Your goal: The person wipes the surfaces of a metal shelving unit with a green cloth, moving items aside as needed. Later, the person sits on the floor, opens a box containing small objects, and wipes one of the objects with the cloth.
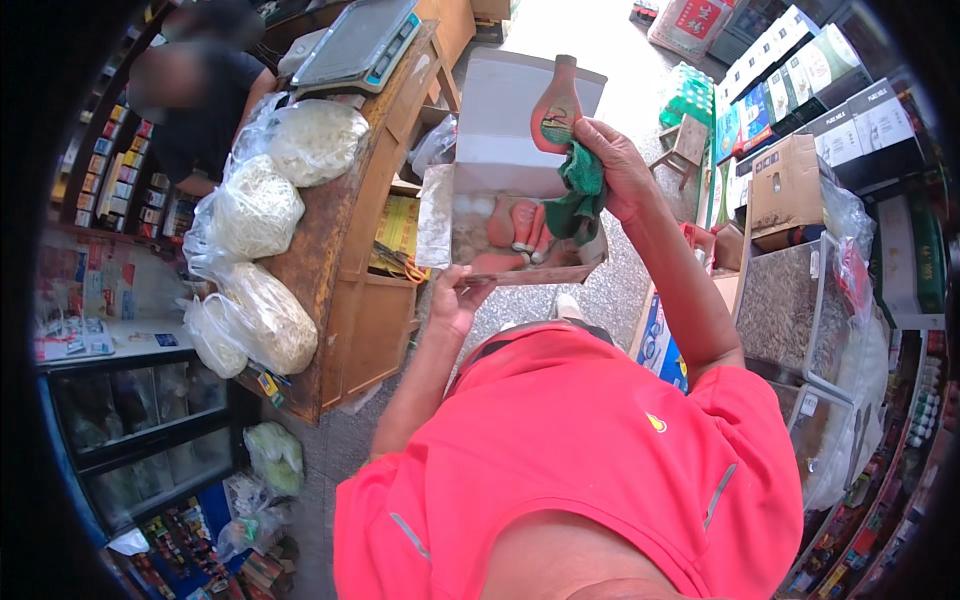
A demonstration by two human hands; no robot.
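Observation:
My right hand (618, 165) holds a reddish-brown flask-shaped bottle (556, 108) together with a green cloth (580, 195), raised above an open cardboard box (500, 110). My left hand (458, 300) grips the box's near bottom edge and supports it. Inside the box lie several more reddish-brown bottles (520, 228) on their sides. The box's lid flap stands up behind the raised bottle.
A wooden counter (340, 220) at the left bears three clear bags of pale noodles (262, 205) and a weighing scale (360, 40). Another person (195, 90) stands behind it. Cartons (790, 180) and stocked shelves line the right. A glass display case (140, 430) sits lower left.

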